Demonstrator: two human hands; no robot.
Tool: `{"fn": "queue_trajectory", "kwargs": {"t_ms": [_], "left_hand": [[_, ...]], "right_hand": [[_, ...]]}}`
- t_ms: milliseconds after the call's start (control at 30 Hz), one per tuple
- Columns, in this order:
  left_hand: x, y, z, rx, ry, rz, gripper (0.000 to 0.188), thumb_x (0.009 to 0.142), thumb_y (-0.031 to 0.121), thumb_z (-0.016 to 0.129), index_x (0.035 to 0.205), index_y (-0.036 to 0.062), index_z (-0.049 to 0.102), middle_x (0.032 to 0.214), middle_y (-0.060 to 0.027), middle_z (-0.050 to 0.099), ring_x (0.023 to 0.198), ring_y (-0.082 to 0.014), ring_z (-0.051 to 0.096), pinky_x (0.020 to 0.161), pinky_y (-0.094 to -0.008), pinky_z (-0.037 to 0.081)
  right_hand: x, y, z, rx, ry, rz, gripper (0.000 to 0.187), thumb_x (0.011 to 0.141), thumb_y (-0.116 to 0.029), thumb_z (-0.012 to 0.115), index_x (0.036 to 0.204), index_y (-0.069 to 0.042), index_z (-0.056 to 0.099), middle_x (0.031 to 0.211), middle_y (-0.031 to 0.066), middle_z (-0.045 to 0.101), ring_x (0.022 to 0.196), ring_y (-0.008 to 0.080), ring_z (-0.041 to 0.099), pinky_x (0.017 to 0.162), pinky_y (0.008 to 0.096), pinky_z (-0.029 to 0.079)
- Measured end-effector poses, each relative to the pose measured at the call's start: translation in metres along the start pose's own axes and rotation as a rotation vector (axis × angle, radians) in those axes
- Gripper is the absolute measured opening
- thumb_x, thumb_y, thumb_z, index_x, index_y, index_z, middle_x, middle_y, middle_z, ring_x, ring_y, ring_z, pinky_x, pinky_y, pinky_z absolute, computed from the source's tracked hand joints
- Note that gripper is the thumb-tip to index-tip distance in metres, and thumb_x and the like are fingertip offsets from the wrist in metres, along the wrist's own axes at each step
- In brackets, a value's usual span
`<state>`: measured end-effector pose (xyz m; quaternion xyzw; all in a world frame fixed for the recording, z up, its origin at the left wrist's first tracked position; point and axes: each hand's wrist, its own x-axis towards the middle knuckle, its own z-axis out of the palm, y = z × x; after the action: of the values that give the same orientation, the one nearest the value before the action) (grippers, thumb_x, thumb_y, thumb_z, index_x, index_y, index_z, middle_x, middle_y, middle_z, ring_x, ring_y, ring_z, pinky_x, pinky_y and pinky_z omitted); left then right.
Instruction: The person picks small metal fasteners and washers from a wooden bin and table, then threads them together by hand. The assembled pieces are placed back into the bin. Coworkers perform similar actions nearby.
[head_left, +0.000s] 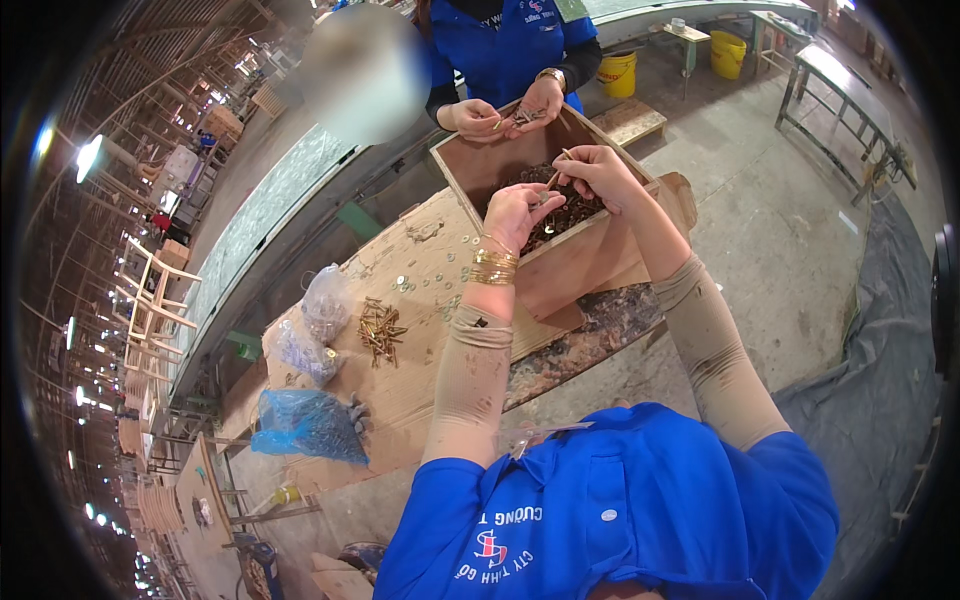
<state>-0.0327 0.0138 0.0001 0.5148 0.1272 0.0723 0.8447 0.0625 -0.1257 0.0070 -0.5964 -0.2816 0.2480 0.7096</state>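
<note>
Over the near part of an open wooden box (570, 270), both my hands work close together. My right hand (603, 180) is closed in a pinch on a thin, brownish, screw-like piece (553, 181). My left hand (510, 216), its fingers curled, holds something small and greyish that I cannot make out. Below them, many small dark pieces of hardware (575, 212) lie loose in the box. On the cardboard (425, 370) to the left are a pile of brass-coloured screws (380, 330) and several scattered washers (440, 282).
Across the box a co-worker in blue holds small screw-like pieces (525, 117) in their hands. Clear plastic bags (326, 303) and a blue bag (308, 426) rest on the cardboard's left side. Yellow buckets (617, 75) and a metal-framed bench (840, 95) stand farther back.
</note>
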Motion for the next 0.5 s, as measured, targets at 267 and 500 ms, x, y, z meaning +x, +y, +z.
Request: {"fn": "queue_trajectory", "kwargs": {"t_ms": [267,500], "left_hand": [[-0.0054,0.0034,0.0049,0.078,0.077,-0.077,0.018,0.078,-0.007,0.044,0.096,-0.0078,0.045,0.090,-0.0185,0.056,0.084,-0.0290,0.059,0.075,-0.0329,0.053],[-0.0014,0.0005,-0.0005,0.068,0.076,-0.048,0.022,0.079,-0.008,0.043,0.101,-0.0066,0.042,0.094,-0.0199,0.055,0.084,-0.0285,0.059,0.075,-0.0313,0.053]], "right_hand": [[-0.0017,0.0003,-0.0004,-0.023,-0.032,-0.015,0.015,0.078,-0.015,0.061,0.073,-0.001,0.059,0.062,0.0006,0.056,0.047,0.0029,0.044,0.040,0.0161,0.033],[-0.0045,-0.0035,0.0027,-0.066,-0.065,-0.039,0.015,0.078,-0.014,0.061,0.072,-0.001,0.059,0.060,0.0002,0.056,0.046,0.0028,0.044,0.040,0.0163,0.033]]}}
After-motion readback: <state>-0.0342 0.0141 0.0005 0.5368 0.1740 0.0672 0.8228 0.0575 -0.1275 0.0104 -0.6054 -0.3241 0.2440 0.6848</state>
